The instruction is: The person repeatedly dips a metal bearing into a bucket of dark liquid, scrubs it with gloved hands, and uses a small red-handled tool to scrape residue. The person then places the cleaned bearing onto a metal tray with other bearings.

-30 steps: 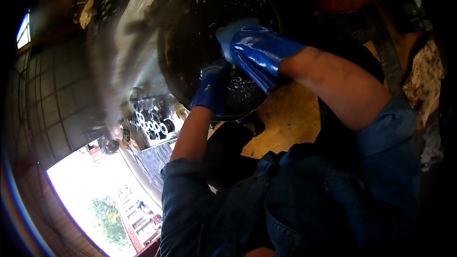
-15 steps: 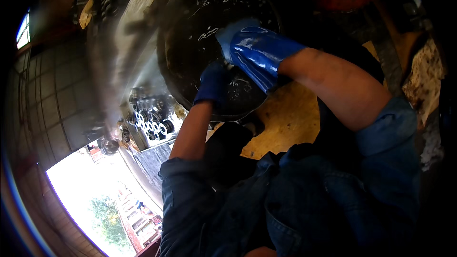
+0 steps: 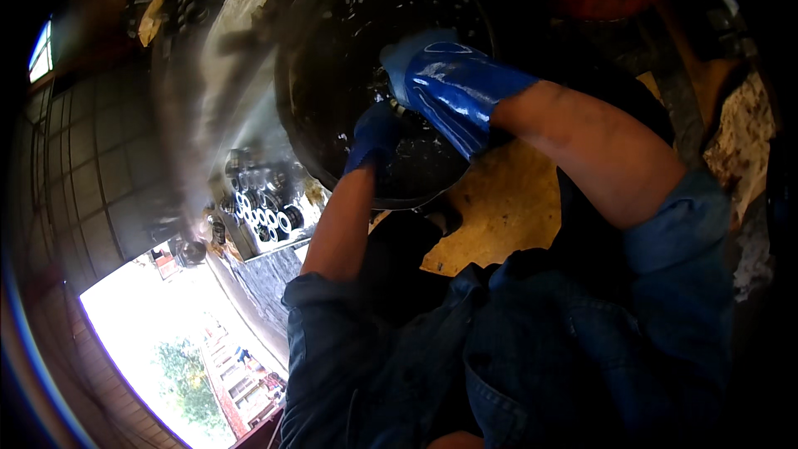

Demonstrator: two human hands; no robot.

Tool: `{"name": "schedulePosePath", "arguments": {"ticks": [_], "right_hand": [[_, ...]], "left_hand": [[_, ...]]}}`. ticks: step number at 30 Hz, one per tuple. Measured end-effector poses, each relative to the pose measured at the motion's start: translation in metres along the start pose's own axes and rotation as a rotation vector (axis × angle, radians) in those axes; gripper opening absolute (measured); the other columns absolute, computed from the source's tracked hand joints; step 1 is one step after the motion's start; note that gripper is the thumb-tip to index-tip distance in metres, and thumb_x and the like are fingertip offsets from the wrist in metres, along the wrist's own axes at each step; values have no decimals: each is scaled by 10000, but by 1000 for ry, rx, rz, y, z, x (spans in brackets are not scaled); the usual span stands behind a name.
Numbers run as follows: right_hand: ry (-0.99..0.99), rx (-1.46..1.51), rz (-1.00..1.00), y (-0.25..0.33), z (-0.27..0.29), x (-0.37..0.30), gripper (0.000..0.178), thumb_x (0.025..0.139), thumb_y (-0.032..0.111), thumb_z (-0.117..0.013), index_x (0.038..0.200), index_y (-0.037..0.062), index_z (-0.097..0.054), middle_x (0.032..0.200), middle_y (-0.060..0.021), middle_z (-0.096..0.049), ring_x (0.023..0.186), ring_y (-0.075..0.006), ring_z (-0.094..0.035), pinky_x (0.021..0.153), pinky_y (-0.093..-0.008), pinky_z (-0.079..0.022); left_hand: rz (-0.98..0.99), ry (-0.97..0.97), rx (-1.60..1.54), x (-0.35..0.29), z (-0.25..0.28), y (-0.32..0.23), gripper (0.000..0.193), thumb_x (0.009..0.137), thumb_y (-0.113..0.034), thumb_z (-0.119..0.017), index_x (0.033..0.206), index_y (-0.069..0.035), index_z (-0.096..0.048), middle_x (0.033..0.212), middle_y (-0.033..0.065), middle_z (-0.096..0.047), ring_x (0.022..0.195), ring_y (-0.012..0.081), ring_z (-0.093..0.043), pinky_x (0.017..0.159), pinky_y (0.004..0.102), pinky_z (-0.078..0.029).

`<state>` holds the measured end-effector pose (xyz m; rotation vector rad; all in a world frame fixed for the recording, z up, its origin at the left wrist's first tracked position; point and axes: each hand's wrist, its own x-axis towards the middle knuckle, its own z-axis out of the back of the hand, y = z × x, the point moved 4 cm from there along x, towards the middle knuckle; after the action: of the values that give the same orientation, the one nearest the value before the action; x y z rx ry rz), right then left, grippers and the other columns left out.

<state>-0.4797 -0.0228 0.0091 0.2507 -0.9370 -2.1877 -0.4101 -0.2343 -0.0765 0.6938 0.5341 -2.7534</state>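
Note:
A round black tub (image 3: 287, 108) of dark, shiny liquid (image 3: 332, 58) stands in front of me, with pale flecks on its surface. Both hands wear blue rubber gloves and work inside its rim. My right hand (image 3: 428, 66) reaches in from the right; its fingers are dark and partly lost against the liquid. Lower and to the left, my left hand (image 3: 376, 131) is closed, fingertips close to the right glove. A small pale thing shows at its fingertips, too small to name. What lies under the liquid is hidden.
Several metal rings (image 3: 262, 212) sit on a bench at the left. A red-sided container (image 3: 598, 0) is beyond the tub on the right. Below the tub is a yellowish-brown surface (image 3: 503, 208). A bright opening (image 3: 141, 333) lies at lower left.
My left hand has moved slightly up and to the right, closer to the right glove. The right hand has shifted only a little, and the glints on the liquid differ.

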Motion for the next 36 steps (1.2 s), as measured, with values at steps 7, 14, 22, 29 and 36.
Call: {"name": "schedulePosePath", "arguments": {"ticks": [7, 14, 22, 29, 36], "right_hand": [[-67, 102, 69, 6, 18, -7, 313, 860, 198, -703, 1132, 45, -727, 1063, -174, -747, 961, -319, -742, 831, -434, -595], [-135, -10, 89, -5, 10, -3, 317, 851, 181, -699, 1138, 49, -727, 1050, -182, -747, 968, -326, -738, 818, -440, -597], [-178, -15, 144, -5, 2, -7, 278, 850, 173, -668, 1089, 45, -730, 1024, -192, -745, 936, -337, -739, 804, -446, -595], [-242, -19, 93, 2, -18, 10, 271, 839, 182, -687, 1067, 42, -733, 1026, -192, -744, 929, -326, -743, 810, -438, -598], [75, -58, -34, 12, 12, 5, 296, 861, 186, -698, 1124, 53, -729, 1065, -170, -748, 982, -318, -739, 836, -430, -597]], "left_hand": [[-137, 26, 494, -15, 15, -35, 305, 846, -268, -751, 1096, -95, -733, 1094, 175, -731, 1068, 353, -695, 890, 495, -552], [-246, 95, 821, -13, 7, -41, 270, 868, -248, -727, 1101, -111, -731, 1099, 149, -735, 1021, 348, -709, 870, 481, -560], [-155, 5, 670, -28, 16, -55, 263, 881, -240, -705, 1067, -55, -723, 987, 204, -735, 949, 363, -719, 836, 450, -564], [28, 141, -238, -2, 0, 36, 303, 824, -330, -769, 917, -42, -752, 933, 204, -736, 938, 387, -715, 808, 454, -560], [-239, -94, 154, -17, 13, -14, 342, 883, -339, -729, 1106, -80, -726, 1070, 213, -726, 1014, 377, -697, 878, 445, -552]]}}
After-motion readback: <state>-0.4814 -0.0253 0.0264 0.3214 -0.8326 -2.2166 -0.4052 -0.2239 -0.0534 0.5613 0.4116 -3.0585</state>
